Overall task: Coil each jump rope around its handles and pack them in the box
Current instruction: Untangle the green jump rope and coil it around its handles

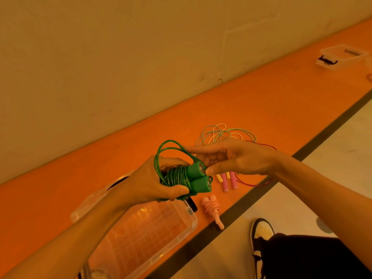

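Observation:
My left hand (pixel 150 181) grips a green jump rope (pixel 198 179) by its two handles, held side by side, with green cord wound round them. Loose loops of that cord arc up over the hand. My right hand (pixel 231 158) pinches the cord at the handle ends with thumb and fingers. Below my hands a clear plastic box (pixel 187 222) stands open on the orange floor. A coiled pink rope (pixel 212 207) lies just right of the box. Uncoiled ropes with pink and yellow handles (pixel 226 181) and tangled cords (pixel 223 132) lie beyond it.
A second clear box (pixel 340 56) with a black latch sits far off at the upper right, near the wall. A dark stripe separates the orange strip from pale flooring. My shoe (pixel 261 231) and dark trouser leg are at the lower right.

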Demonstrator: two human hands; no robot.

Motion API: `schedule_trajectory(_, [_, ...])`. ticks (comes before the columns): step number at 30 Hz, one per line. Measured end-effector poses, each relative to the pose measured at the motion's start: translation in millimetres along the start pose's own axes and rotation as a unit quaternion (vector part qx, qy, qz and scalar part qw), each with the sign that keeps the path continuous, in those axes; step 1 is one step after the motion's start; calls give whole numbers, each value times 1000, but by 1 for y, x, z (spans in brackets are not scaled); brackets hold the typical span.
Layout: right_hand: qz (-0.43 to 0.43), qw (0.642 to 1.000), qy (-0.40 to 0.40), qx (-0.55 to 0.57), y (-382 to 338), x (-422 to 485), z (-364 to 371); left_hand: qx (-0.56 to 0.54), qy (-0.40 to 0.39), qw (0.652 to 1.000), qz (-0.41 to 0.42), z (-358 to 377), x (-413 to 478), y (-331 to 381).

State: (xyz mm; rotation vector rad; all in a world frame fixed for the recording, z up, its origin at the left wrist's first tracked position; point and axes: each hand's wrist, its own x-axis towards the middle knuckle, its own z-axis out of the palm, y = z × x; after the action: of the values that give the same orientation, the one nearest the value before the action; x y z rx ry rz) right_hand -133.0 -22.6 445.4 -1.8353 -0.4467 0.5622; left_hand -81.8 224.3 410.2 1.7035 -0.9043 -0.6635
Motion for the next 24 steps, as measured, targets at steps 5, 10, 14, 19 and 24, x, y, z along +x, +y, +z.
schedule_trajectory(5, [-8, 999, 19, -30, 1, 1, 0, 7, 5, 1000, -16, -2, -1, -1])
schedule_trajectory(10, [-4, 999, 29, -33, 3, 2, 5, 15, 12, 1000, -25, -3, -3, -3])
schedule_trajectory(14, [-3, 999, 38, -24, 3, 5, 7, 26, 26, 999, -20, -3, -2, -1])
schedule_trajectory(19, [-13, 997, 57, -49, 6, 4, 10, 43, 29, 998, -21, -2, -2, -2])
schedule_trajectory(24, [-18, 996, 81, -28, 9, 1, 11, 57, 40, 997, -13, -1, -1, -1])
